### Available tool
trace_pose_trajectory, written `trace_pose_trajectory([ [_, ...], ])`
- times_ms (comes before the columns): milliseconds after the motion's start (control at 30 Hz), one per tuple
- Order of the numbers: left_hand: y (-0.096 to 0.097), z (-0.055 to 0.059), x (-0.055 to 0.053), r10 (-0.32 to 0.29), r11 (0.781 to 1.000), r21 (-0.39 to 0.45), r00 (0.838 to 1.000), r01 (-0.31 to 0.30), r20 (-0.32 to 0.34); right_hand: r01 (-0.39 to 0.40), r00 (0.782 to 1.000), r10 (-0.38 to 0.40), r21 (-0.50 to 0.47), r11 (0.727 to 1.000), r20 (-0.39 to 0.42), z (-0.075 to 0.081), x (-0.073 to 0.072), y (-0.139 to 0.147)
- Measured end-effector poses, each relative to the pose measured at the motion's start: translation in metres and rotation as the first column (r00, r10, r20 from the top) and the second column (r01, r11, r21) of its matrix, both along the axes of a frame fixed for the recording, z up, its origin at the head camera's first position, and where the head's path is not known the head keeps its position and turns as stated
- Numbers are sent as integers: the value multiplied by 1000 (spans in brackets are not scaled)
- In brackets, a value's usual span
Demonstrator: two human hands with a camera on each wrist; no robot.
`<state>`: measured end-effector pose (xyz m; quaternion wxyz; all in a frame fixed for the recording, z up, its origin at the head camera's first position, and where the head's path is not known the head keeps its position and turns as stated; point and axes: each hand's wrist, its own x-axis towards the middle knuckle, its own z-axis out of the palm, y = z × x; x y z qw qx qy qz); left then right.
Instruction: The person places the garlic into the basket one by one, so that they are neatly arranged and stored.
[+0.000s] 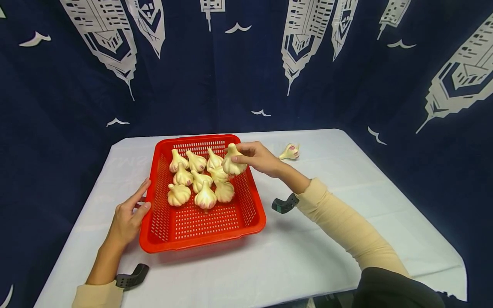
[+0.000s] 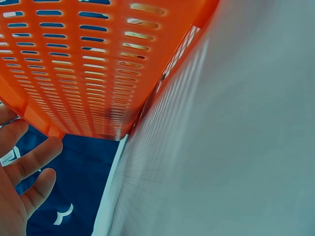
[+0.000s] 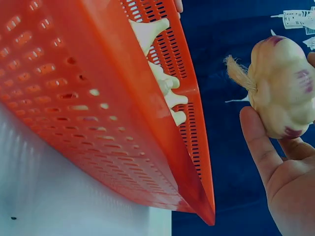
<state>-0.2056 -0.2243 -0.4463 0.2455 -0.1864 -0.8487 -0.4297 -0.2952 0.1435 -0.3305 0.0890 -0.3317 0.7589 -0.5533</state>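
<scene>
In the head view my right hand (image 1: 259, 158) holds a garlic bulb (image 1: 233, 161) between thumb and fingers, over the right part of a red plastic basket (image 1: 246, 234). The right wrist view shows this bulb (image 3: 280, 88) with its root tuft and purple streaks, raised beside the basket's rim. Several pale garlic bulbs (image 1: 179, 195) lie grouped inside, mostly in the basket's middle and back. My left hand (image 1: 129, 220) rests against the basket's left rim, its fingers fairly straight and the fingertips (image 2: 51, 147) right at the rim's edge.
One more garlic bulb (image 1: 290, 152) lies on the white-covered table (image 1: 308, 256), to the right behind my right hand. A dark blue curtain (image 1: 239, 85) with white building prints hangs behind the table. Black wrist devices (image 1: 285, 204) sit at both my wrists.
</scene>
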Motion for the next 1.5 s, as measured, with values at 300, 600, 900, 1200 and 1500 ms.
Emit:
trace_pose_trajectory([
  [300, -1, -2, 0, 1, 1000, -1, 1000, -1, -4, 16, 1000, -16, 4, 1000, 25, 0, 2, -13],
  [600, -1, -1, -1, 0, 1000, -5, 1000, 0, 3, -102, 995, 103, 50, 994, -14, 2, 1, -27],
  [900, -1, -1, 0, 5, 1000, -9, 1000, -5, 7, -162, 974, 186, 172, 972, -130, 6, 5, -54],
  [1200, -2, 0, 0, 2, 1000, -10, 1000, -1, 10, -213, 962, 242, 205, 955, -127, 5, 1, -83],
  [1500, 0, 3, 0, -14, 1000, -7, 1000, 14, -14, -272, 943, 312, 273, 923, -118, -10, -5, -105],
])
